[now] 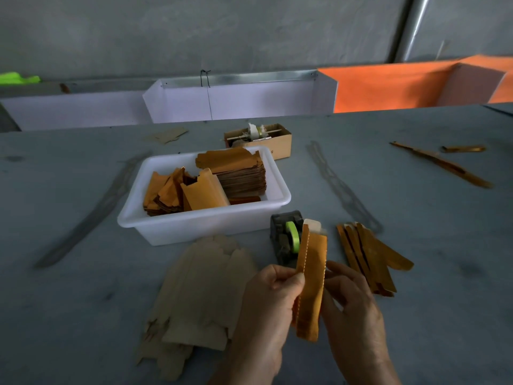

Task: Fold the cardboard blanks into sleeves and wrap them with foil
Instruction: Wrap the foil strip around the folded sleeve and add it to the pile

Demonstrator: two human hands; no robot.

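Both hands hold one narrow sleeve (311, 282) wrapped in golden foil, upright above the table's near edge; a pale cardboard end pokes out of its top. My left hand (266, 307) pinches its left edge between thumb and fingers. My right hand (352, 304) holds its right side with curled fingers. A stack of plain cardboard blanks (200, 295) lies flat to the left of my hands. Several finished foil-wrapped sleeves (369, 257) lie in a loose pile to the right.
A white plastic tub (200, 226) with stacked golden foil sheets (238, 173) stands behind the blanks. A dark tape dispenser (286, 237) with a green roll sits just behind the held sleeve. A small cardboard box (261, 140) stands farther back. Foil strips (444, 165) lie far right.
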